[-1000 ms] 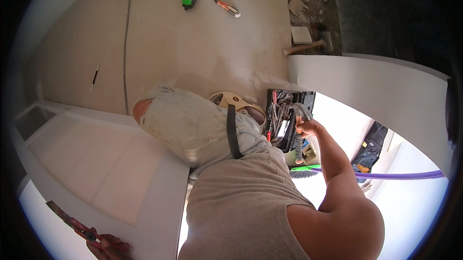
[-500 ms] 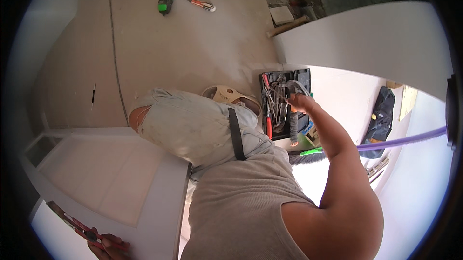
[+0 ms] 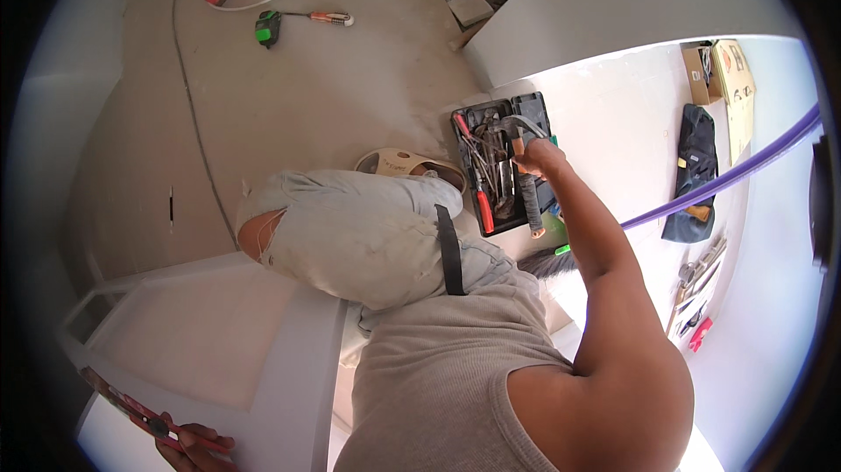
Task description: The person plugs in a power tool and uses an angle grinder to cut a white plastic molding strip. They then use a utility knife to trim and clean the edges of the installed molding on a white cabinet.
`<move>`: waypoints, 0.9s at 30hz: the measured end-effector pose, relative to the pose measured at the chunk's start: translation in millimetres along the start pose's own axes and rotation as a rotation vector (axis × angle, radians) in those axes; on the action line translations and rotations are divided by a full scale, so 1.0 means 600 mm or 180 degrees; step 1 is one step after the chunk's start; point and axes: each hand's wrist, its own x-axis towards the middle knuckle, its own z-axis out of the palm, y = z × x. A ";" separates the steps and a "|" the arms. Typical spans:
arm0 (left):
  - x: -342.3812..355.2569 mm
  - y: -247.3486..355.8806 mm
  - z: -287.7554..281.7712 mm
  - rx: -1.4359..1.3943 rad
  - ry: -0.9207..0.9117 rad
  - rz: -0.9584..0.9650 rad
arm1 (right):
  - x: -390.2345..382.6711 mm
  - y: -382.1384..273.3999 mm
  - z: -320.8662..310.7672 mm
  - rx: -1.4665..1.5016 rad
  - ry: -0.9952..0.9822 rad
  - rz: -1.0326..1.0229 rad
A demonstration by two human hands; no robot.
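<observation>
At the right, my right hand (image 3: 540, 158) is closed round the upper handle of a claw hammer (image 3: 531, 200), just below its curved metal head. The hammer lies over the side of an open black toolbox (image 3: 492, 225). Inside the box are a red-handled tool (image 3: 484, 211) and several metal tools, partly hidden by one another. At the lower left, my left hand (image 3: 194, 450) grips a red utility knife (image 3: 131, 406) with a dark round knob. The knife is above a white framed panel (image 3: 302, 376), its front end pointing up and left.
A green and black tape measure (image 3: 267, 29) and a screwdriver (image 3: 328, 17) lie on the floor ahead. A purple hose-like tube (image 3: 727, 176) crosses at right, near a dark tool bag (image 3: 695, 170). A white board (image 3: 613, 12) stands beyond the toolbox. A black pen-like stick (image 3: 172, 206) lies left.
The whole view has shifted, bringing more of the right side into sight. My right hand stays on the hammer, and my left hand keeps hold of the red knife.
</observation>
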 end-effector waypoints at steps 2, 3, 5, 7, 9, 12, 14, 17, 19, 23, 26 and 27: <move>0.002 -0.003 -0.002 0.0019 -0.0087 0.0092 | -0.013 -0.003 0.010 0.0305 -0.0002 -0.0035; 0.004 -0.002 0.001 0.0058 -0.0098 0.0144 | -0.017 -0.010 0.017 0.0963 -0.0304 0.0299; 0.007 -0.005 0.000 0.0040 -0.0129 0.0194 | 0.000 0.005 0.067 0.1471 -0.0860 0.0274; 0.001 -0.015 -0.007 -0.0065 -0.0137 0.0156 | -0.011 0.000 0.104 0.1639 -0.1173 0.0181; -0.001 -0.021 -0.008 -0.0160 -0.0175 0.0368 | -0.039 -0.016 0.145 0.1488 -0.1204 0.0043; -0.013 -0.032 -0.010 -0.0107 -0.0056 0.0284 | -0.059 -0.031 0.201 0.1809 -0.0998 -0.0079; -0.016 -0.034 -0.008 -0.0042 0.0146 0.0004 | -0.042 -0.030 0.227 0.1896 -0.0956 -0.0086; -0.018 -0.028 0.004 -0.0107 0.0373 -0.0343 | -0.011 -0.019 0.238 0.1876 -0.1112 0.0050; -0.024 -0.028 -0.001 -0.0305 0.0310 -0.0294 | -0.023 -0.022 0.193 0.2261 -0.1185 0.0243; -0.006 -0.015 0.010 -0.0134 0.0040 0.0446 | -0.019 0.053 0.093 0.1426 -0.0567 -0.0382; -0.010 -0.018 0.011 -0.0211 0.0123 0.0262 | -0.098 0.046 -0.015 0.2287 -0.0341 -0.0011; -0.011 -0.021 0.008 -0.0307 0.0147 0.0219 | -0.105 0.053 -0.033 0.2255 -0.0335 -0.0091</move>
